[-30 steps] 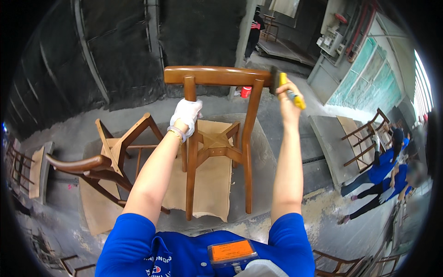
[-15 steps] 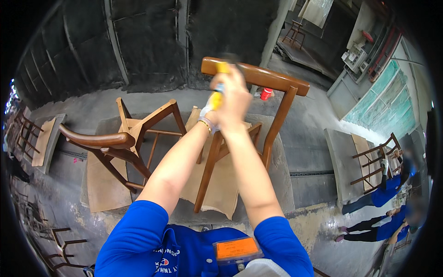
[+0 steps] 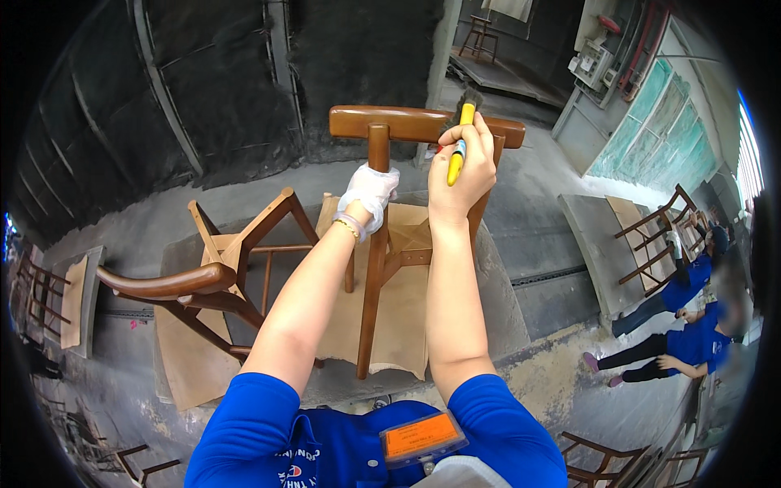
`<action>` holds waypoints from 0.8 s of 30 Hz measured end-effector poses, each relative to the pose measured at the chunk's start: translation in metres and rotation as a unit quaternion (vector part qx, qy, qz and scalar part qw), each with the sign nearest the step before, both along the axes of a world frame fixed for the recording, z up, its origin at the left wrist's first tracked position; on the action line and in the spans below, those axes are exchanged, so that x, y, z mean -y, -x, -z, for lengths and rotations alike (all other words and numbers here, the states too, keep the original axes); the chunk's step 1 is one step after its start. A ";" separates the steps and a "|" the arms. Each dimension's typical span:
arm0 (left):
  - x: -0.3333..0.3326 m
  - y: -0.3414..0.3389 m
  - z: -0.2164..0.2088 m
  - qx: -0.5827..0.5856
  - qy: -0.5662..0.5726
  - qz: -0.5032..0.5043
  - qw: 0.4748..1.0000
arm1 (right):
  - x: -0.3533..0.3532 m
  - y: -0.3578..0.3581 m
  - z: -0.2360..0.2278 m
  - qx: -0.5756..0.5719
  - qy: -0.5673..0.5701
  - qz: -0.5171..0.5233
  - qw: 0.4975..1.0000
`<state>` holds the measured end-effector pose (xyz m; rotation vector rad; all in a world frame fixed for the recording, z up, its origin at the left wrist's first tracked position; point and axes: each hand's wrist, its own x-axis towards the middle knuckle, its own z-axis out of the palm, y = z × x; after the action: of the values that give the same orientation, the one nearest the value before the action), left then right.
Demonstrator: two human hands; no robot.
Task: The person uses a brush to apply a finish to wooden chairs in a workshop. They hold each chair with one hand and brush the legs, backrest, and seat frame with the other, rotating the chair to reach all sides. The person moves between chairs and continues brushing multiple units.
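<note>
A brown wooden chair frame (image 3: 373, 281) stands in front of me, its curved backrest rail (image 3: 407, 124) at the top. My left hand (image 3: 366, 193), in a thin white glove, is closed round the left back post just below that rail. My bare right hand (image 3: 465, 180) grips a yellow-handled brush (image 3: 467, 115) by the rail's right end. The brush's dark bristles point up and away, against or just behind the rail; I cannot tell which. A woven seat shows between the posts, partly covered by my arms.
To the left, a second brown chair (image 3: 167, 281) lies tipped on the same cardboard-covered platform (image 3: 508, 305). Dark wall panels (image 3: 220, 89) rise behind. At right, two people in blue shirts are near another platform (image 3: 582, 244) bearing a chair (image 3: 651, 236).
My hands were together over the rail, blurred. Now they are apart: the left has come down onto the left post, the right has moved right with the brush. The view has shifted slightly.
</note>
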<state>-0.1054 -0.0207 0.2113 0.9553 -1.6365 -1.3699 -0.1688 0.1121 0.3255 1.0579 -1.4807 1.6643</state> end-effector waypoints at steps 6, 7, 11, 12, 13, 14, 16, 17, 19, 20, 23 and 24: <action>0.000 -0.011 -0.004 0.002 0.002 0.059 0.998 | 0.008 0.027 0.010 0.090 -0.088 -0.397 0.909; 0.001 -0.017 -0.009 0.022 -0.021 0.075 0.997 | 0.003 0.039 0.008 0.164 -0.057 -0.346 0.922; 0.022 -0.037 -0.044 -0.169 -0.120 0.183 0.961 | -0.016 0.065 0.020 0.011 0.052 -0.082 0.995; 0.025 -0.038 -0.050 -0.272 -0.160 0.199 0.928 | -0.014 0.064 0.027 -0.088 0.048 -0.105 0.989; 0.036 -0.045 -0.060 -0.273 -0.214 0.266 0.899 | -0.012 0.059 0.040 -0.135 -0.023 -0.137 0.981; 0.043 -0.050 -0.067 -0.268 -0.265 0.301 0.876 | -0.009 0.051 0.056 -0.183 -0.144 -0.156 0.960; 0.044 -0.051 -0.067 -0.284 -0.210 0.342 0.871 | 0.005 0.031 0.089 -0.338 -0.266 -0.138 0.892; 0.043 -0.052 -0.065 -0.271 -0.175 0.284 0.903 | 0.006 0.017 0.109 -0.380 -0.284 -0.113 0.873; 0.044 -0.057 -0.068 -0.209 -0.223 0.284 0.909 | -0.013 -0.001 0.146 -0.351 -0.311 -0.131 0.873; 0.045 -0.059 -0.070 -0.190 -0.224 0.296 0.909 | -0.030 -0.009 0.161 -0.368 -0.369 -0.130 0.843; 0.042 -0.057 -0.075 -0.129 -0.201 0.253 0.938 | -0.056 -0.024 0.170 -0.338 -0.536 -0.257 0.730; 0.040 -0.055 -0.075 -0.123 -0.165 0.237 0.949 | -0.060 -0.026 0.163 -0.289 -0.617 -0.315 0.661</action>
<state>-0.0508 -0.0610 0.2867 0.5472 -1.5255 -2.0518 -0.1427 0.1726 0.1626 2.7409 -1.7853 0.1915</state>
